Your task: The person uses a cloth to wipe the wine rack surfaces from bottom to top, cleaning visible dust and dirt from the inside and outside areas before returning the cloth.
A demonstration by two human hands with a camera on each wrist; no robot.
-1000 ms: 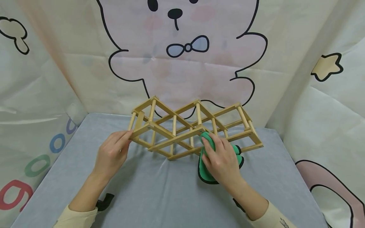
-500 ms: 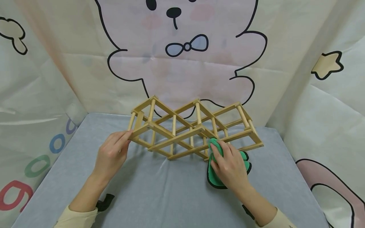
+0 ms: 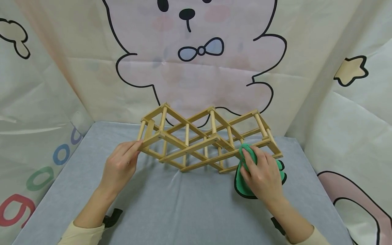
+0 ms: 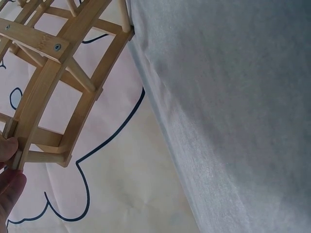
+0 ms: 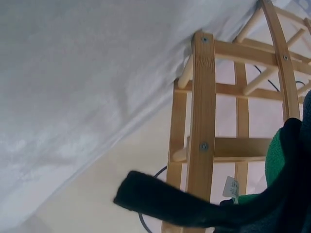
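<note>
A light wooden lattice wine rack (image 3: 189, 149), made of crossed slats and round dowels, stands stretched out on the table. My left hand (image 3: 120, 166) pinches its left end between thumb and fingers; the fingertips (image 4: 10, 189) show at that corner in the left wrist view. With my right hand (image 3: 264, 177) I hold a green cloth (image 3: 243, 185) edged in black, pressed to the front slat near the rack's right end. In the right wrist view the cloth (image 5: 274, 158) is dark and partly cut off beside a slat (image 5: 201, 97); a small white tag hangs there.
A grey-blue cloth covers the table (image 3: 171, 211). Close behind the rack hangs a printed backdrop (image 3: 199, 78) with a cartoon figure, and similar printed sheets stand at left and right. A black strap (image 3: 113, 217) hangs at my left wrist.
My right hand has slid the green cloth to the right along the front slats, from the rack's middle toward its right end. My left hand and the rack have stayed put.
</note>
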